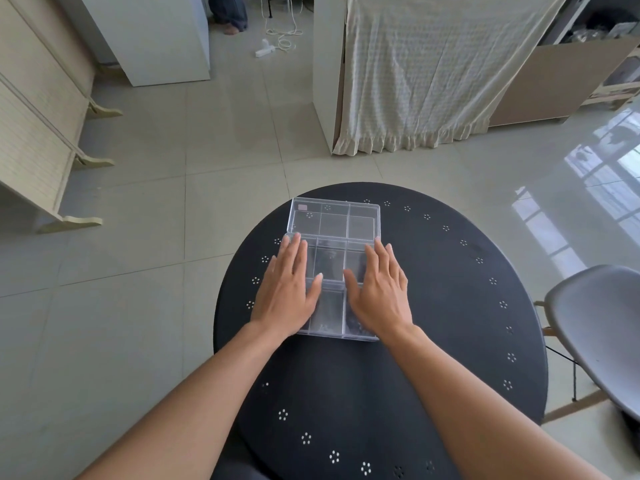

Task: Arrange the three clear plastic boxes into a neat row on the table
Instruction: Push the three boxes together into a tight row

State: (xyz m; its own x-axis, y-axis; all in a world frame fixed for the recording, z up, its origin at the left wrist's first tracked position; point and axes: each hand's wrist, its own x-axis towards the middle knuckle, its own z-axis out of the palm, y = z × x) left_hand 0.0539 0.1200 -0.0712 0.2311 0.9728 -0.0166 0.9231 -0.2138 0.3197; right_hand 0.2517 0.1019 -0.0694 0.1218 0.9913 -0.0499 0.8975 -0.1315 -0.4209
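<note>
**Both hands lie flat on the row of clear boxes**

On the round black bench [433, 341] three clear plastic boxes stand one behind the other, in a line that runs away from the person. The far box [334, 216] is free and its dividers show well. The middle box [329, 259] touches it, and the near box [327, 313] touches the middle one; the three side walls look almost in one line.

The left hand [287, 289] lies with its palm down over the left edge of the middle and near boxes, the fingers straight and close together. The right hand [379, 289] does the same on the right edge. Both hands are open and flat; neither one closes around anything. I think they are placed so to press the boxes from the two sides and from above, so that the edges become even. The row seems nearly finished, only a small correction may remain.

Around the boxes the bench carries nothing else, only small white dot patterns near its rim. A grey chair [595, 327] stands just beside the bench on the right. A cream curtain [426, 74] and a white cable [280, 39] on the floor are well apart. Nothing stands in the way of the hands. The plastic is smooth, so a strong push could make one box slide out of the line.
</note>
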